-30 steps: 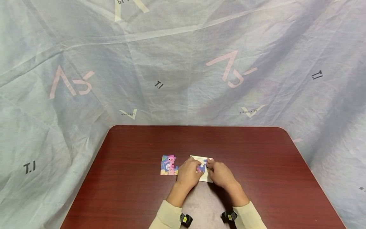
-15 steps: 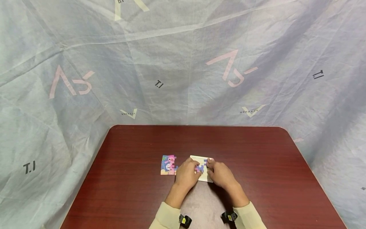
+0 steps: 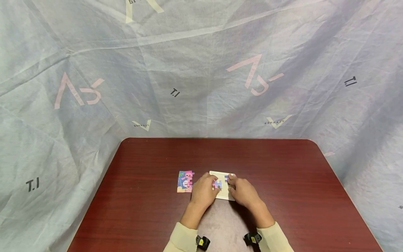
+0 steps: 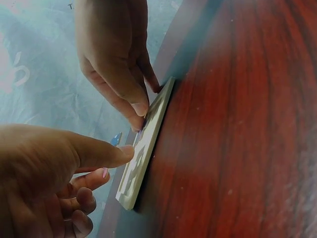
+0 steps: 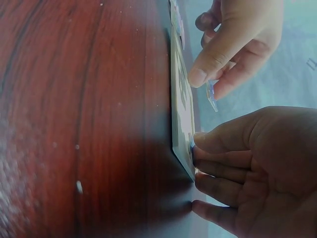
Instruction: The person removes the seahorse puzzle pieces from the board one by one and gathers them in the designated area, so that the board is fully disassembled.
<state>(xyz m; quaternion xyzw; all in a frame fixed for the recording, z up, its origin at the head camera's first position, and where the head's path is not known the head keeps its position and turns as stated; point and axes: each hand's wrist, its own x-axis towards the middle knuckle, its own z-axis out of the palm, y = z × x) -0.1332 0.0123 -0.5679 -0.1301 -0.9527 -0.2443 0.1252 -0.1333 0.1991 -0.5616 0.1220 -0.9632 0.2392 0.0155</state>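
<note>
A pale puzzle board (image 3: 224, 196) lies on the table under both hands. My left hand (image 3: 203, 190) is over its left part and pinches a blue and pink puzzle piece (image 3: 218, 184) between thumb and fingers. In the right wrist view that piece (image 5: 212, 95) is tilted, a little off the board. At the board's right edge my right hand (image 3: 244, 191) has thumb and fingers curled around a small purple puzzle piece (image 3: 226, 179), mostly covered by the fingers. Left of my left hand sit joined pink and blue puzzle pieces (image 3: 184, 182).
The dark red wooden table (image 3: 151, 217) extends around the board on all sides. Behind it hangs a grey printed cloth (image 3: 195, 70). A black wrist camera (image 3: 202, 242) is on the left wrist, another black camera (image 3: 252, 238) on the right.
My left hand has shifted slightly left with its puzzle piece, now covering a piece beside the joined ones. The right hand has stayed in place.
</note>
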